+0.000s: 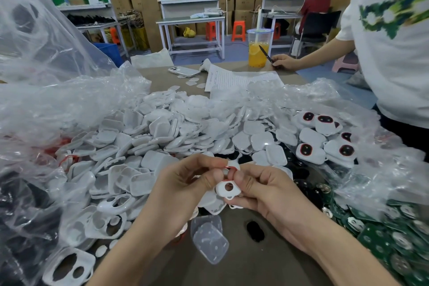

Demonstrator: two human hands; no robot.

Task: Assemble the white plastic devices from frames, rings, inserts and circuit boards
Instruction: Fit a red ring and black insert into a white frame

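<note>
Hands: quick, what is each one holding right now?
Left hand: pinches the white frame at its red ring.
Right hand: grips the white frame.

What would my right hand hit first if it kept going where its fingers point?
Probably the left hand: the right hand points left across the white frame both pinch, thumbs nearly touching; depth unclear.

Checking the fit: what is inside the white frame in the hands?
A red ring shows at the upper opening of the white frame; the lower round hole is empty. Left hand and right hand pinch it; thumbs cover most of the ring, hiding its seating.
</note>
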